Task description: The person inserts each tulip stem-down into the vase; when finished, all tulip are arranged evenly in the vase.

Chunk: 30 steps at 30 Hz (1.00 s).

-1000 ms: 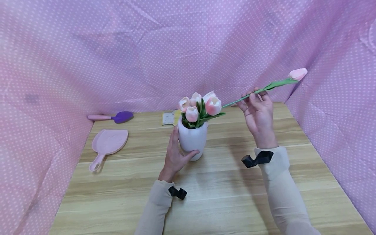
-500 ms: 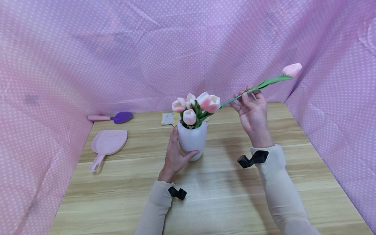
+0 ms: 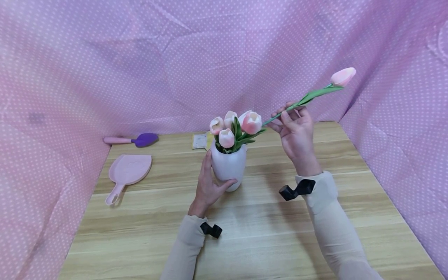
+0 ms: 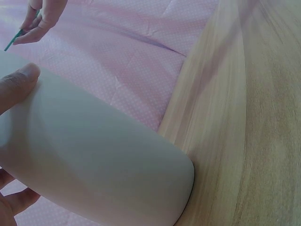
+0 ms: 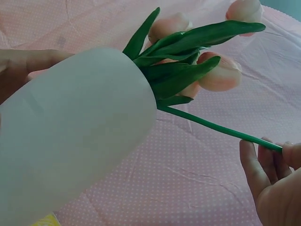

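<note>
A white vase [image 3: 229,167] stands upright on the table, held round its left side by my left hand [image 3: 207,190], thumb across the front. Several pale pink tulips [image 3: 226,138] with dark green leaves fill its mouth. To the right of the vase, my right hand [image 3: 297,134] pinches the green stem of a single tulip [image 3: 343,76], which slants up to the right. In the right wrist view, this stem [image 5: 211,125] runs to the vase's rim beneath the leaves; its lower end is hidden there. My right-hand fingers [image 5: 254,172] grip it farther along.
A pink dustpan [image 3: 130,169] lies on the left of the wooden table [image 3: 147,233]. Behind it lies a purple trowel [image 3: 145,140] with a pink handle. A small yellow-and-white packet [image 3: 200,141] is behind the vase. Pink dotted cloth [image 3: 210,58] hangs around the table.
My right hand has moved left, and the single tulip has shifted left with its bloom higher. Tulips in the vase swayed left and partly back. My left hand and the vase have stayed put.
</note>
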Each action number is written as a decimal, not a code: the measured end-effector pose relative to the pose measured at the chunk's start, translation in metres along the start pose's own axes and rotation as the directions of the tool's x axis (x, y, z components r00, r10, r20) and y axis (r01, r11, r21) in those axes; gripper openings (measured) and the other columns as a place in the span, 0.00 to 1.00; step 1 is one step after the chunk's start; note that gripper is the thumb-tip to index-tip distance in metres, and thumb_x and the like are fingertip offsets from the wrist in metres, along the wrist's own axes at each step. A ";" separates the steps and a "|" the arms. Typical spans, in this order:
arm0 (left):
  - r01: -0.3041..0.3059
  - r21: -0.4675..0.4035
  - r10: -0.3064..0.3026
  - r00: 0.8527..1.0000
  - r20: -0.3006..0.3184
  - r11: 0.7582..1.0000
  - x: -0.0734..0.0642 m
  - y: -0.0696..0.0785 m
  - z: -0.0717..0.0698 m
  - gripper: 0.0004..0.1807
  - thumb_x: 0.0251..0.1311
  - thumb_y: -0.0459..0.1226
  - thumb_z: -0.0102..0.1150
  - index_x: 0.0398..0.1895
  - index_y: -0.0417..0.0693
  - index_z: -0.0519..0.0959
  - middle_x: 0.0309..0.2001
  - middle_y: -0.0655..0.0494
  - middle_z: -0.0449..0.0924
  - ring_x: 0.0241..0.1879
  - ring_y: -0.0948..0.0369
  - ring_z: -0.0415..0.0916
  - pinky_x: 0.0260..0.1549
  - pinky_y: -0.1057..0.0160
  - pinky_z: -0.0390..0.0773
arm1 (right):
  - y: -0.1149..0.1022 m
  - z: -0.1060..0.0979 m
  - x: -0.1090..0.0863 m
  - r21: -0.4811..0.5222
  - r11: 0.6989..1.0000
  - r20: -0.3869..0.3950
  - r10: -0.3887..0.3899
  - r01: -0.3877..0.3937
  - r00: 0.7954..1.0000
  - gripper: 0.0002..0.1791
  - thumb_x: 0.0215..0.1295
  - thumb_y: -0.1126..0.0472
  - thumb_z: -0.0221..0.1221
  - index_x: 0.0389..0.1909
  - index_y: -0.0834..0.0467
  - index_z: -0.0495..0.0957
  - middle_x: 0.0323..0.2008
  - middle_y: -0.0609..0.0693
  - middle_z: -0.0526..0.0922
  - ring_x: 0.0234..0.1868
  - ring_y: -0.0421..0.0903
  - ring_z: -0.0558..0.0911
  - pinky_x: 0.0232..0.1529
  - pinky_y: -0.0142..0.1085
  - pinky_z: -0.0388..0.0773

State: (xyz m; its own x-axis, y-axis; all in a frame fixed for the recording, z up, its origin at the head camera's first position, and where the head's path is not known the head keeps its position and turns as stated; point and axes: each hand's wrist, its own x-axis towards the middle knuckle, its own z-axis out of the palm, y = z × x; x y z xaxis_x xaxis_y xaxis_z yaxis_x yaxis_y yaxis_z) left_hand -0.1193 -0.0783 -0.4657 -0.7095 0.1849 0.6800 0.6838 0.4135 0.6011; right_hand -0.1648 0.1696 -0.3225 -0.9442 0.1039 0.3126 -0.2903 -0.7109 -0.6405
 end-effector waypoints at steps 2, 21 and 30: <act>0.003 -0.001 -0.003 1.000 0.001 1.000 0.000 0.000 0.000 0.61 0.53 0.53 0.72 0.81 0.51 0.41 0.72 0.32 0.59 0.69 0.38 0.65 0.64 0.35 0.72 | 0.002 0.002 -0.001 -0.020 1.000 0.019 -0.003 0.003 1.000 0.09 0.67 0.73 0.57 0.44 0.61 0.73 0.35 0.53 0.82 0.36 0.48 0.86 0.38 0.41 0.90; 0.015 -0.002 -0.015 1.000 0.004 1.000 0.001 0.000 0.000 0.63 0.50 0.50 0.76 0.81 0.51 0.41 0.73 0.34 0.59 0.68 0.38 0.65 0.63 0.35 0.73 | 0.018 0.014 -0.006 -0.297 0.953 0.070 0.083 -0.059 0.994 0.17 0.68 0.80 0.50 0.41 0.55 0.77 0.35 0.46 0.82 0.37 0.38 0.85 0.37 0.33 0.88; 0.020 0.001 -0.020 1.000 0.002 1.000 0.001 0.001 -0.001 0.64 0.49 0.49 0.77 0.80 0.50 0.42 0.72 0.33 0.59 0.68 0.38 0.66 0.62 0.35 0.73 | 0.021 0.013 -0.009 -0.414 0.909 0.088 0.097 -0.052 0.991 0.18 0.67 0.80 0.52 0.42 0.52 0.78 0.36 0.43 0.84 0.40 0.37 0.85 0.41 0.32 0.88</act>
State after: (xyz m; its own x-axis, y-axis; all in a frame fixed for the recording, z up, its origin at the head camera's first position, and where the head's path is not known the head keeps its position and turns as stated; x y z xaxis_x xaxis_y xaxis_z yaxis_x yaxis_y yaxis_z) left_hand -0.1188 -0.0781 -0.4640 -0.7233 0.1788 0.6670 0.6695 0.4180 0.6140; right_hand -0.1602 0.1446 -0.3291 -0.9505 -0.0270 0.3097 -0.2792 -0.3638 -0.8887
